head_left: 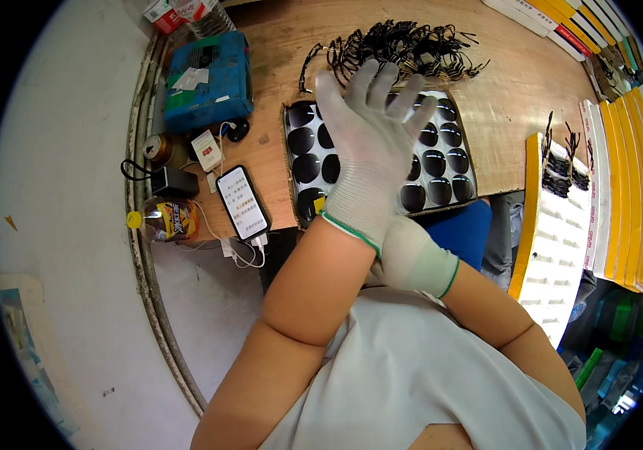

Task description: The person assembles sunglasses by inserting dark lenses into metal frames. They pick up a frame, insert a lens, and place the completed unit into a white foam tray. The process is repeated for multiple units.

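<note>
My left hand (377, 112), in a whitish knit glove with a green-edged cuff, is raised palm up with its fingers spread, holding nothing. My right hand (417, 259), in a matching glove, is closed at my left wrist, gripping the left glove's cuff (351, 232); its fingertips are mostly hidden behind the wrist. Below and beyond the left hand lies a shallow cardboard box (473, 169) with dark round lenses (434, 163) set in rows on white lining. My left hand and forearm cover its middle. Behind the box sits a heap of thin black eyeglass temples (404, 49).
On the left of the wooden table (516, 97) are a blue case (212, 82), a lit phone (242, 202) on a cable, a drink bottle (167, 219) and a can (158, 148). At right stand stacked yellow-white boxes (629, 187) and a white slotted tray (554, 240) with black temples.
</note>
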A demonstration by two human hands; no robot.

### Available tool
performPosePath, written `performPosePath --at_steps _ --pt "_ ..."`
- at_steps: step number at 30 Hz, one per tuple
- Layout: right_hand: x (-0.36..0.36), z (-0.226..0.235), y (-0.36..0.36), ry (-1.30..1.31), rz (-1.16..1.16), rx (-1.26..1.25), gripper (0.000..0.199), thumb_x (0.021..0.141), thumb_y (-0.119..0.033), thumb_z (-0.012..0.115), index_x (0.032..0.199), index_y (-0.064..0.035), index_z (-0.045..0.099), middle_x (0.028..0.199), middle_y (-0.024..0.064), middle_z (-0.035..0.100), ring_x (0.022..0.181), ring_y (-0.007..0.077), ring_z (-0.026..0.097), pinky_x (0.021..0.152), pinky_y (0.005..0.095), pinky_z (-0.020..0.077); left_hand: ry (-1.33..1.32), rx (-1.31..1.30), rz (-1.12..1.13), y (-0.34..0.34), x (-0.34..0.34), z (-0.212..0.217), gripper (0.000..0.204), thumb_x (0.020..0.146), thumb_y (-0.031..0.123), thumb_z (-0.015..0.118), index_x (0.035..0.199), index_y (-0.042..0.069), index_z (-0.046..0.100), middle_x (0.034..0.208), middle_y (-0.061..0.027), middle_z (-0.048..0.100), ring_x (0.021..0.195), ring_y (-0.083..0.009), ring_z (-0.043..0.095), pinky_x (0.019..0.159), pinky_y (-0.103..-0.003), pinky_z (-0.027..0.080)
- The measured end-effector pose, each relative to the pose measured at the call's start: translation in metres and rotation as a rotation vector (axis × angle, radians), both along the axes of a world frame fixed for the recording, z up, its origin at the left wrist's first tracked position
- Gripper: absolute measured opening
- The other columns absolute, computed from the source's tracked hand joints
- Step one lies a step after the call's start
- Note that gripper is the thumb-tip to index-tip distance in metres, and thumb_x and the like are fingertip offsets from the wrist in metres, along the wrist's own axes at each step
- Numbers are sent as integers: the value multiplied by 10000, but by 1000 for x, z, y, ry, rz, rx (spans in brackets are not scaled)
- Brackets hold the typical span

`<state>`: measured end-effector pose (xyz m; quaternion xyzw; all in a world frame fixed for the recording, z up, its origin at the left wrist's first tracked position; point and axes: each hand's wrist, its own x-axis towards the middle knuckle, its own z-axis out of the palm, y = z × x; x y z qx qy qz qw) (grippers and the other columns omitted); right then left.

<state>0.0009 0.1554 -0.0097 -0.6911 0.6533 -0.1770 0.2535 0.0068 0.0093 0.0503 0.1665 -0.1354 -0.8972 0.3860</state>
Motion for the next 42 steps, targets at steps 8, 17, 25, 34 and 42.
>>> performPosePath --at_steps 8,17,25,34,42 --pt "-73 39 -23 -1095 -1160 -267 259 954 -105 617 1186 2 574 1017 104 629 899 192 630 777 315 554 -639 -1475 164 74 54 -27 385 811 121 775 1146 39 603 1014 -135 621 940 -280 612 779 -370 534" --pt "-93 13 -39 -1772 -1171 -391 239 1034 -250 532 1165 -51 534 1082 118 609 915 261 614 791 403 541 -602 -1784 -14 92 47 -47 237 878 100 723 1095 43 647 998 -115 611 951 -342 606 836 -422 530" --pt "-97 4 -28 -1891 -654 -402 322 1007 -316 557 1125 -20 599 967 135 655 863 280 631 818 447 524 -355 -1044 -851 77 49 -15 221 1026 199 478 1003 10 591 913 -90 661 863 -202 613 815 -359 507" --pt "-99 17 -38 -1104 -564 -506 367 953 -288 566 1027 57 669 853 137 660 825 210 615 781 356 479 -700 -1928 -725 77 34 -7 192 824 211 669 756 46 599 733 -129 611 702 -307 652 653 -445 538" --pt "-99 2 -50 -274 -718 -472 264 935 -214 621 1008 16 727 818 126 716 772 202 652 737 344 522 -986 -1802 -288 93 5 -20 160 881 123 617 1024 51 622 828 -123 703 711 -304 713 583 -437 569"
